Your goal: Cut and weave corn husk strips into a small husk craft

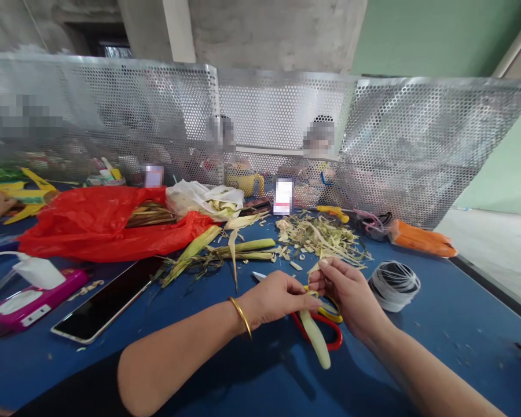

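My left hand (275, 298), with a gold bangle on its wrist, pinches the upper part of a pale green leaf strip (316, 339). My right hand (351, 292) is closed on the same strip from the other side, fingers curled round its top. The strip hangs down toward me over the blue table (438, 324). Under my hands lie scissors with red and yellow handles (330, 330), their blade tip showing left of my left hand.
Green stalks (226, 252) and a pile of shredded leaf scraps (319, 234) lie beyond my hands. A red plastic bag (99, 223), a white bag (204, 200), a phone (108, 301), a pink case (30, 298), a coil of white cord (395, 284) and an orange item (421, 238) lie around. A perforated metal screen (260, 121) backs the table, with people behind it.
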Motion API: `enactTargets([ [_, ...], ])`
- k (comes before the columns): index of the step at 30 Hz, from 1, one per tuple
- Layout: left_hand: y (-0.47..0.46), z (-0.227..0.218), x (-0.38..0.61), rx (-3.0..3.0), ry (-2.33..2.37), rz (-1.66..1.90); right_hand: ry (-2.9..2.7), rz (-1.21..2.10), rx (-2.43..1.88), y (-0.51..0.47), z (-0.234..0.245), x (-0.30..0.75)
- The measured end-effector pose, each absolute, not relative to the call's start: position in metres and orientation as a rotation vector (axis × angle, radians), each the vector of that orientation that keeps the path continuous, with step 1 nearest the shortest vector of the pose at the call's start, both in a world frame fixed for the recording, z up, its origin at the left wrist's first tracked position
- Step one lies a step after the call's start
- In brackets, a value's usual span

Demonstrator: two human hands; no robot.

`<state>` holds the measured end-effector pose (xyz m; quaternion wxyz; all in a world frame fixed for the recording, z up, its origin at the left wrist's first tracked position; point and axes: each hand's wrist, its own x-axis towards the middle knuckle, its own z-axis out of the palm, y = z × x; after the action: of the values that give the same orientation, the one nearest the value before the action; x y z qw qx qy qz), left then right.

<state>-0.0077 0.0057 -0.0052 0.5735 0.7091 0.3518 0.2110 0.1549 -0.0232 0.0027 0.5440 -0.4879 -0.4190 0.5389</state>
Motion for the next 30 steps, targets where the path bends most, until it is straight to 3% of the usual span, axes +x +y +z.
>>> enactTargets([
  [8,0.002,-0.012,-0.004,1.649,0.871,0.556,-1.086,1.253,-1.146,-0.022,-0.001,0.154],
  [16,0.015,0.002,-0.012,1.559,0.971,0.713,-1.918,0.678,-1.406,-0.015,0.001,0.171],
  [26,0.018,0.000,-0.011,1.398,0.956,0.625,-2.031,0.265,-1.592,-0.016,-0.007,0.170],
  [30,0.018,0.000,-0.009,1.273,0.965,0.613,-2.094,-0.285,-1.362,-0.024,-0.002,0.166],
])
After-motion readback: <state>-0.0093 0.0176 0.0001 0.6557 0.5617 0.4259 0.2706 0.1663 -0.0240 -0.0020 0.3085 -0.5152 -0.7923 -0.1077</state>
